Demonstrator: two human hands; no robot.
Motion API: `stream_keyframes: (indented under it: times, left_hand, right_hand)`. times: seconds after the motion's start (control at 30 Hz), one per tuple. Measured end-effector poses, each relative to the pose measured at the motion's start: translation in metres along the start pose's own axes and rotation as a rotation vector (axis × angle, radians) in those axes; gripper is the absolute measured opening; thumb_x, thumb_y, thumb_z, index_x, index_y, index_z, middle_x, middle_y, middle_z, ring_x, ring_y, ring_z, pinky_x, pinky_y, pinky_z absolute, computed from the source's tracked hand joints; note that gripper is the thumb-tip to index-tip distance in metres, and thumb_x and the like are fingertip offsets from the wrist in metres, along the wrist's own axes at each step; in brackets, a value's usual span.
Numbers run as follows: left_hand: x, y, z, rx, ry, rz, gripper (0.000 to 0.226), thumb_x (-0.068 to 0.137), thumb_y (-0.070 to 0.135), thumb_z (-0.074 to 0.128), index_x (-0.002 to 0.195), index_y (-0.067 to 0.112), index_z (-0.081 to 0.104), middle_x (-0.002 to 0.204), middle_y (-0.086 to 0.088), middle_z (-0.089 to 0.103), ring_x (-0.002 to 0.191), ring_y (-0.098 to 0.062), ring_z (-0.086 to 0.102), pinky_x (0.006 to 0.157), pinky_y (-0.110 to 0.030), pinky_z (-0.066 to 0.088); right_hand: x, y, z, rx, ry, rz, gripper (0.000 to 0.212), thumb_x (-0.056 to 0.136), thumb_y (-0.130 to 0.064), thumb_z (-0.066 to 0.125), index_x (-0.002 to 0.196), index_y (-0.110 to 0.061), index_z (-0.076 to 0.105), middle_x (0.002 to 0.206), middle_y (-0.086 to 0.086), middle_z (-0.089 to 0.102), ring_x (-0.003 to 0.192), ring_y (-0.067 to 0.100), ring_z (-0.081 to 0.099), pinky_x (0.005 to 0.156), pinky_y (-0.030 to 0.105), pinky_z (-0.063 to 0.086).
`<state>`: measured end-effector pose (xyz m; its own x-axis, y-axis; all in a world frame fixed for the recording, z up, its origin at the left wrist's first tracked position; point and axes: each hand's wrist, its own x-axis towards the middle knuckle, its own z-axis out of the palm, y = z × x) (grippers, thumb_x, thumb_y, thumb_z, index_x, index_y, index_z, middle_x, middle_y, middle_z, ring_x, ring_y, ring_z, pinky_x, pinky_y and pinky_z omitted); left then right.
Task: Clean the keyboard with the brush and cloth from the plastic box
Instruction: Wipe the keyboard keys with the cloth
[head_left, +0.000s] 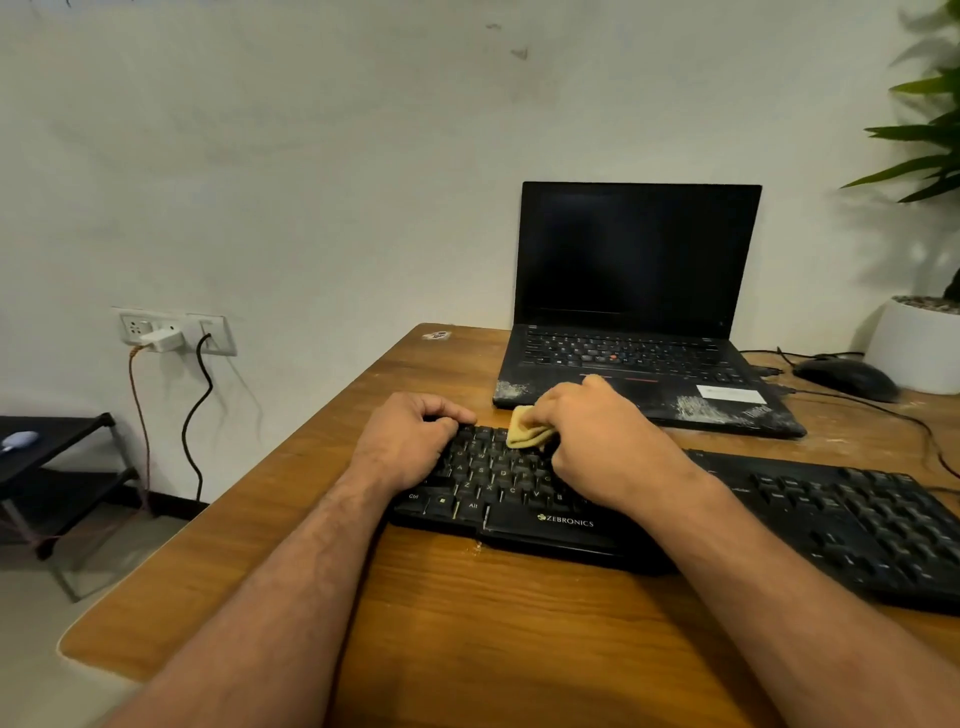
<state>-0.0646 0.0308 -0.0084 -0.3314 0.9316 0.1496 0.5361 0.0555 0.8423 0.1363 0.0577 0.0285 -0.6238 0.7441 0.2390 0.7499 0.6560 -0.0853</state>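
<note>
Two bare forearms, no sleeves — left hand (410, 434), right hand (597, 441), ringless

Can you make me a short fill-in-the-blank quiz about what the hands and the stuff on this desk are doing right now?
1. The right hand presses a yellow ____ onto the keyboard.
2. The left hand grips the keyboard's ____ end.
3. Behind the keyboard, the laptop is open and its screen is ____.
4. Right of the laptop lies a black ____, near the white pot.

Missing words: cloth; left; dark; mouse
</note>
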Motion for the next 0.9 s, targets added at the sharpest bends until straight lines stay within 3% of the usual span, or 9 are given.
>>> stream_keyframes:
  times: [0.13, 0.2, 0.3, 0.4, 0.47, 0.63, 0.7, 0.8, 0.9]
  left_hand:
    - [0.0, 0.001, -0.001, 0.037, 0.011, 0.003, 0.02, 0.093, 0.019, 0.06, 0.089, 0.029, 0.077, 0.086, 0.011, 0.074, 0.067, -0.005, 0.064, 0.051, -0.012, 0.047]
    - [-0.001, 0.002, -0.001, 0.034, 0.015, 0.003, 0.02, 0.093, 0.019, 0.06, 0.09, 0.029, 0.077, 0.089, 0.012, 0.073, 0.072, -0.004, 0.065, 0.053, -0.011, 0.047]
    - [-0.001, 0.001, 0.0, 0.003, 0.013, -0.005, 0.019, 0.094, 0.019, 0.06, 0.092, 0.028, 0.077, 0.095, 0.013, 0.072, 0.08, -0.002, 0.065, 0.063, -0.015, 0.048]
    - [0.0, 0.001, 0.0, 0.001, 0.003, -0.006, 0.019, 0.093, 0.018, 0.06, 0.091, 0.028, 0.076, 0.087, 0.007, 0.075, 0.073, -0.011, 0.068, 0.063, -0.022, 0.053]
    - [-0.001, 0.001, -0.001, 0.028, 0.008, 0.004, 0.02, 0.093, 0.017, 0.06, 0.09, 0.028, 0.077, 0.085, 0.005, 0.076, 0.075, -0.017, 0.069, 0.066, -0.026, 0.054]
    - [-0.001, 0.0, -0.001, -0.009, 0.002, -0.001, 0.02, 0.094, 0.017, 0.06, 0.09, 0.027, 0.076, 0.092, 0.008, 0.074, 0.072, -0.004, 0.067, 0.055, -0.011, 0.049]
    - [-0.001, 0.0, -0.001, -0.019, 0.001, -0.006, 0.02, 0.094, 0.017, 0.06, 0.09, 0.027, 0.076, 0.089, 0.007, 0.074, 0.067, -0.004, 0.066, 0.055, -0.013, 0.05]
    - [0.0, -0.001, -0.001, 0.016, 0.004, 0.003, 0.02, 0.093, 0.018, 0.061, 0.087, 0.029, 0.076, 0.081, 0.005, 0.076, 0.068, -0.013, 0.068, 0.064, -0.027, 0.055]
    - [0.001, -0.001, 0.0, 0.02, 0.009, 0.005, 0.021, 0.093, 0.018, 0.061, 0.087, 0.029, 0.076, 0.083, 0.006, 0.076, 0.066, -0.01, 0.066, 0.062, -0.025, 0.054]
  right_hand:
    - [0.0, -0.015, 0.007, 0.078, -0.081, -0.111, 0.067, 0.088, -0.003, 0.048, 0.142, -0.043, 0.05, 0.147, -0.019, 0.046, 0.11, 0.013, 0.039, 0.099, 0.035, 0.042]
    - [0.004, -0.013, 0.007, 0.092, -0.064, -0.012, 0.064, 0.087, -0.008, 0.049, 0.138, -0.046, 0.053, 0.138, -0.007, 0.055, 0.109, 0.017, 0.044, 0.094, 0.033, 0.044]
    - [0.003, -0.006, 0.002, 0.019, 0.012, 0.081, 0.047, 0.088, -0.009, 0.048, 0.122, -0.035, 0.067, 0.117, 0.003, 0.061, 0.112, 0.022, 0.046, 0.09, 0.033, 0.044]
    - [0.003, -0.007, 0.005, 0.076, 0.022, -0.033, 0.059, 0.089, -0.004, 0.045, 0.14, -0.032, 0.056, 0.144, -0.011, 0.051, 0.117, 0.016, 0.04, 0.105, 0.032, 0.039]
    - [0.004, -0.013, 0.008, 0.129, -0.052, -0.083, 0.063, 0.088, -0.002, 0.045, 0.141, -0.036, 0.054, 0.146, -0.015, 0.049, 0.115, 0.015, 0.04, 0.105, 0.034, 0.04]
    - [0.006, -0.003, 0.0, 0.079, 0.071, 0.086, 0.042, 0.074, -0.016, 0.051, 0.102, -0.031, 0.079, 0.097, -0.003, 0.075, 0.092, 0.017, 0.065, 0.088, 0.039, 0.057]
    - [0.001, -0.002, 0.0, 0.137, 0.073, 0.044, 0.048, 0.077, -0.014, 0.048, 0.11, -0.035, 0.075, 0.111, -0.006, 0.073, 0.102, 0.015, 0.061, 0.098, 0.038, 0.053]
    - [-0.003, -0.013, 0.006, 0.133, -0.049, -0.124, 0.062, 0.088, -0.004, 0.043, 0.14, -0.037, 0.055, 0.147, -0.018, 0.049, 0.111, 0.012, 0.041, 0.107, 0.035, 0.041]
    - [0.005, -0.006, 0.012, 0.082, -0.036, -0.079, 0.06, 0.086, -0.006, 0.044, 0.134, -0.037, 0.06, 0.141, -0.013, 0.054, 0.103, 0.013, 0.04, 0.095, 0.033, 0.045]
